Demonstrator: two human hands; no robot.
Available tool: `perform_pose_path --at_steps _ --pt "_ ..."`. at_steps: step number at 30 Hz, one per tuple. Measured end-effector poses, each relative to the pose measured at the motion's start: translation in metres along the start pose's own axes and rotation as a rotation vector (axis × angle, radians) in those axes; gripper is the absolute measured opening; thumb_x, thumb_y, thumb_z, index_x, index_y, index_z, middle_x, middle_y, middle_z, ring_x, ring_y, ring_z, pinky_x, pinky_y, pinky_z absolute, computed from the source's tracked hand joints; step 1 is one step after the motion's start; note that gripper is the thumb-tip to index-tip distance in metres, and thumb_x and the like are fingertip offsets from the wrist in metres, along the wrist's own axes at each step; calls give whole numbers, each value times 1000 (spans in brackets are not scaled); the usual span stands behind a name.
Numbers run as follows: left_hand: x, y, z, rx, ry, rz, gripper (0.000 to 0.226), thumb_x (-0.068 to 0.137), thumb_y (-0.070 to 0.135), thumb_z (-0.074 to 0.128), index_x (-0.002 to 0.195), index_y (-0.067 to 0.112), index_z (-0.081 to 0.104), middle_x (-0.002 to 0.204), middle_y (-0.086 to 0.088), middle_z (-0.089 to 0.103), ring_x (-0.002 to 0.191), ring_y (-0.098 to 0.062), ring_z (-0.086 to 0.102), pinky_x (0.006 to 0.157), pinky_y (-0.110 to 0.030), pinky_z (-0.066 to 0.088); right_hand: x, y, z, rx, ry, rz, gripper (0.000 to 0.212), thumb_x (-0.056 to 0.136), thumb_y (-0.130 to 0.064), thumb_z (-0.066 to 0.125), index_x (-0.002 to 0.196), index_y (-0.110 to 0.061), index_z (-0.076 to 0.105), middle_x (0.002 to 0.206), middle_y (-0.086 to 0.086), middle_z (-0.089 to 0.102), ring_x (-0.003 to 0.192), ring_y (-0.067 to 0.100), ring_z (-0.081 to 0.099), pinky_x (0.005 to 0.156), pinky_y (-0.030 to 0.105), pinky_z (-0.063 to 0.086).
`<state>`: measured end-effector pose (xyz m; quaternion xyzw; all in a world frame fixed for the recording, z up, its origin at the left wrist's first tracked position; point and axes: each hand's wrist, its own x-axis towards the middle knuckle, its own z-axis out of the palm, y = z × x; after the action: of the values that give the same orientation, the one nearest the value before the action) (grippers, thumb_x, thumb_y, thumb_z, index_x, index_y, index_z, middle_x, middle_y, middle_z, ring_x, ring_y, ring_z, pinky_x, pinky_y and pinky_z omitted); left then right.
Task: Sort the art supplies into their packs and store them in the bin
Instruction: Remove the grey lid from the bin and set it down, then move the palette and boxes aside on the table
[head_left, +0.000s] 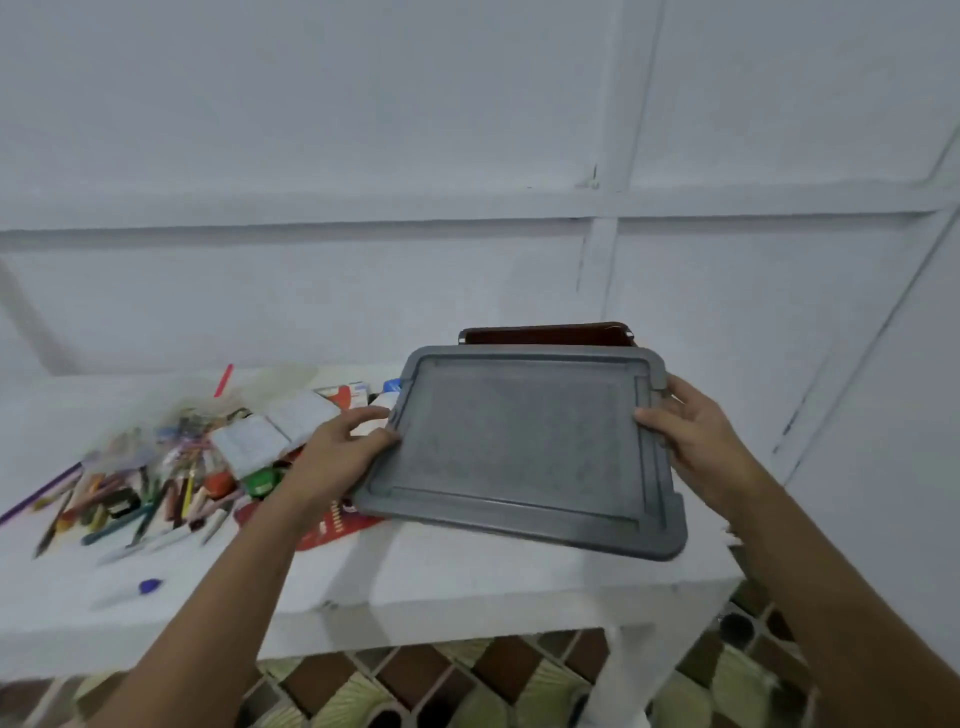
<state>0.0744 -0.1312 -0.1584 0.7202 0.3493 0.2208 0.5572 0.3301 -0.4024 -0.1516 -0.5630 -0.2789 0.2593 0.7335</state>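
Grey lid (524, 447) up off the table, tilted, held flat-ish betw. both hands. Left hand (340, 452) grips the lid's left edge, fingers (371, 415) curled over the rim, thumb on top near the corner. Right hand (698, 441) clamps the right edge, thumb (649, 418) laid on the lid's top face, the other fingers wrapped round behind the rim and mostly out of sight.

Just beyond the lid, above the right-hand fingers, the bin (548, 335): only a dark red-brown strip of its back rim shows, rest hidden by the lid. Can't tell what's in it.

Left of the left-hand fingers, a loose heap of art supplies (150, 488) on the white table (467, 577): pens, pencils, markers, all motion-blurred, colours run together, can't count or sort them by type. A clear plastic bag (171, 410) sits over the far part of the heap, hard to make out. White card packs (270, 431) lie just beside the left hand; a green item (262, 480) and an orange one (218, 480) close under the wrist, too blurry to name. Red printed sheet (332, 525) partly covered by the left forearm and the lid's near corner. Small boxes (353, 392) past the left fingertips, cut off by the lid. One lone pen w/ a blue cap (130, 592) lies apart, near the table's front edge.

Below the table, patterned tile floor (467, 680). White panelled wall (363, 156) behind.
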Motion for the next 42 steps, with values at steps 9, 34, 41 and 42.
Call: perform_pose_path --at_steps 9,34,41,42 --pt "-47 -51 80 234 -42 -117 9 81 33 67 90 33 66 74 2 70 62 -13 67 46 -25 48 -39 57 -89 -523 -6 208 59 83 -16 70 136 -24 47 101 13 63 87 29 65 64 35 57" --pt "-11 -63 160 735 134 -115 21 89 22 55 80 8 67 71 -5 62 64 -19 54 59 -28 44 2 98 -91 -1123 19 146 58 76 -21 78 124 1 56 118 18 61 105 33 57 91 34 44" --pt "-4 -60 152 683 113 -135 17 88 28 60 73 23 52 77 -2 59 71 -17 54 69 -32 49 6 90 -65 -1255 23 50 44 74 -19 77 112 0 64 110 18 63 101 31 57 99 38 42" --pt "-1 -59 147 675 122 -126 11 87 28 60 79 22 57 86 -6 63 74 -18 56 71 -32 49 6 89 -56 -1198 17 31 38 74 -16 76 108 -1 67 106 15 65 96 29 59 94 34 45"
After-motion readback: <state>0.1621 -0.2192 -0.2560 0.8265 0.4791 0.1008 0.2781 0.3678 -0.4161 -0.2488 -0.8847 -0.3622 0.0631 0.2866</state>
